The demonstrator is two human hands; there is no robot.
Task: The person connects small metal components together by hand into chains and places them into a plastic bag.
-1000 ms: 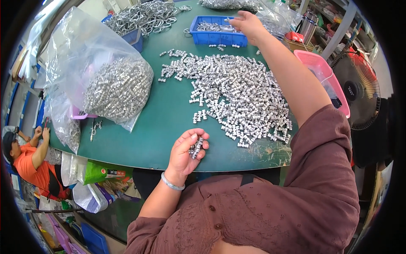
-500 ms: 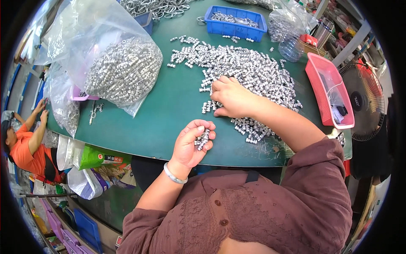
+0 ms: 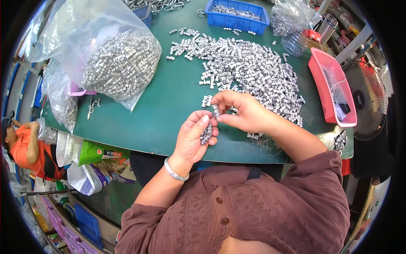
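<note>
Just above the near edge of the green table (image 3: 139, 131), the left hand (image 3: 189, 137) is half curled, its fingers closed around a small cluster of silvery pieces (image 3: 206, 134) that shows between thumb and fingertips. Right beside it, the right hand (image 3: 249, 113) has thumb and fingers drawn together in a pinch on a silvery fitting (image 3: 216, 111), held at the left fingertips; whether it touches them is unclear. The fitting is short, ribbed and shiny, like the pieces in the left palm. Just beyond the pinch lies a short row of loose fittings (image 3: 207, 101), and past the right hand spreads a broad heap of similar fittings (image 3: 253, 67). Farther beyond the heap sits a blue tray (image 3: 237, 20); well left of both hands stands a clear plastic bag (image 3: 120, 70) bulging with like parts, and to their right, a pink basket (image 3: 318, 80).
</note>
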